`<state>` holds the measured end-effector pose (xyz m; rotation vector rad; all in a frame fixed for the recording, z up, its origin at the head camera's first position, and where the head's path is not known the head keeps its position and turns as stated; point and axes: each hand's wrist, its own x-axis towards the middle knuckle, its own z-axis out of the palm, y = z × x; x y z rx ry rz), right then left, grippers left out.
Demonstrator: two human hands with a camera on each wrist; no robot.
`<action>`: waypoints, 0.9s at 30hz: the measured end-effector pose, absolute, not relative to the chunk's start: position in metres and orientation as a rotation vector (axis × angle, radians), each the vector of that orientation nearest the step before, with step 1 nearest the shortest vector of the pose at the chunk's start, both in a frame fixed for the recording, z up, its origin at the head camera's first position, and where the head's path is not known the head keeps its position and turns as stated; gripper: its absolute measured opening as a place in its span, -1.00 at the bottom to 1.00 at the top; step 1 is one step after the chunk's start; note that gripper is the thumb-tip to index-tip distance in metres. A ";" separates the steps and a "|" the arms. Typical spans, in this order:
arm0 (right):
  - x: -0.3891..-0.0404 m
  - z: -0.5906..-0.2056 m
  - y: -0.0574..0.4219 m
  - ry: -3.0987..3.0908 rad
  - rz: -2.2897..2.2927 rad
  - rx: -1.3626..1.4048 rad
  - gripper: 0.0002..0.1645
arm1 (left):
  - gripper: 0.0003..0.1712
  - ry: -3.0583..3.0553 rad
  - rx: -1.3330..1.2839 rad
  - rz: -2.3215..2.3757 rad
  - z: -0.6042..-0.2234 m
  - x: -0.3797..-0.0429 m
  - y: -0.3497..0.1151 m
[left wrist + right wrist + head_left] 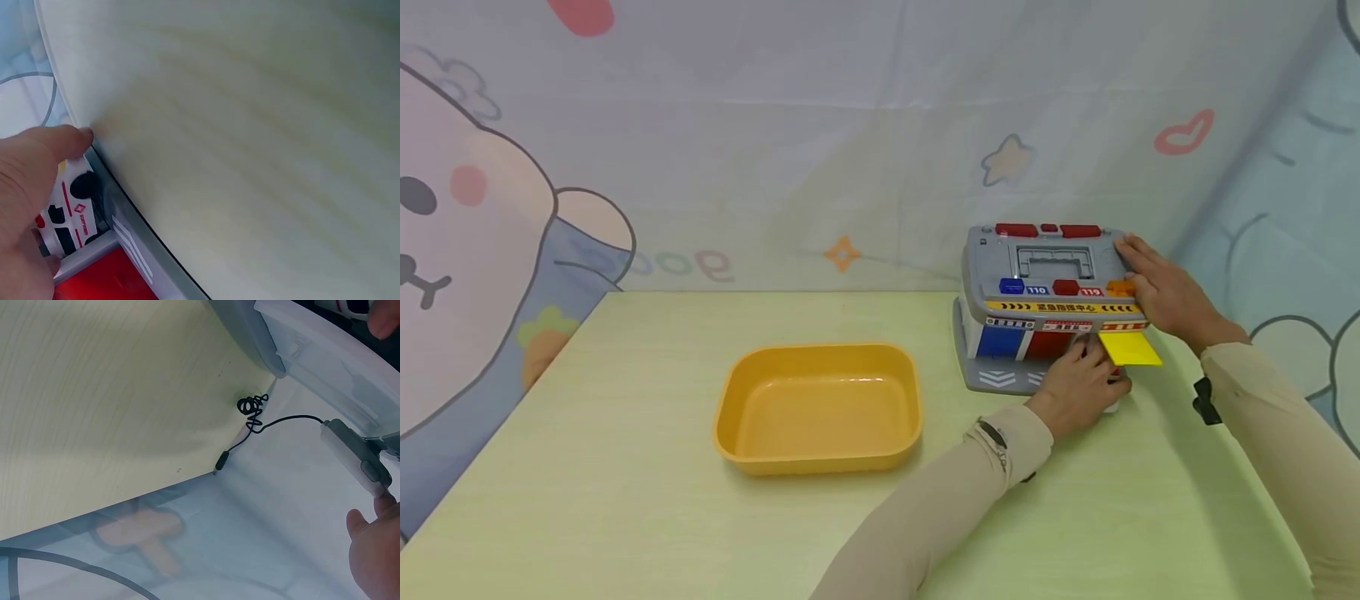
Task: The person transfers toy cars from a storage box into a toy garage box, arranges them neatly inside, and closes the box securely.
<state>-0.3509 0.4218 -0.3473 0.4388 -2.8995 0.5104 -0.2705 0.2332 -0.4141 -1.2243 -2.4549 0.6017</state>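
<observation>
A toy emergency-station garage (988, 271) with a grey roof and blue and red doors stands at the right. Its yellow door (1131, 350) is swung up. My left hand (1078, 390) reaches in under that door. In the left wrist view its fingers grip a white toy vehicle (78, 215) with red lettering, in the bay beside the red door (109, 278); the palm hides part of it. My right hand (1168, 292) rests on the roof's right end with its fingers extended. In the right wrist view, its fingertips lie by a grey-and-white handheld piece (357, 459) on the garage's side.
A yellow-orange tray (816, 458) sits on the pale table (625, 500), left of the garage. A thin black coiled cord (253, 412) runs from the grey-and-white piece. A printed cloth (775, 150) hangs behind the table and along its sides.
</observation>
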 end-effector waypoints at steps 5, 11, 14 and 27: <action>-0.350 -0.348 0.422 -2.895 0.505 0.433 -0.33 | -0.50 -2.474 -1.243 0.640 -0.414 -0.271 0.232; -0.350 -0.348 0.422 -2.874 0.505 0.446 -0.34 | -0.49 -2.453 -1.271 0.656 -0.415 -0.273 0.232; -0.350 -0.349 0.423 -2.874 0.505 0.444 -0.34 | -0.49 -2.438 -1.311 0.625 -0.415 -0.274 0.232; -0.353 -0.350 0.424 -2.896 0.509 0.438 -0.34 | -0.50 -2.467 -1.399 0.604 -0.411 -0.275 0.238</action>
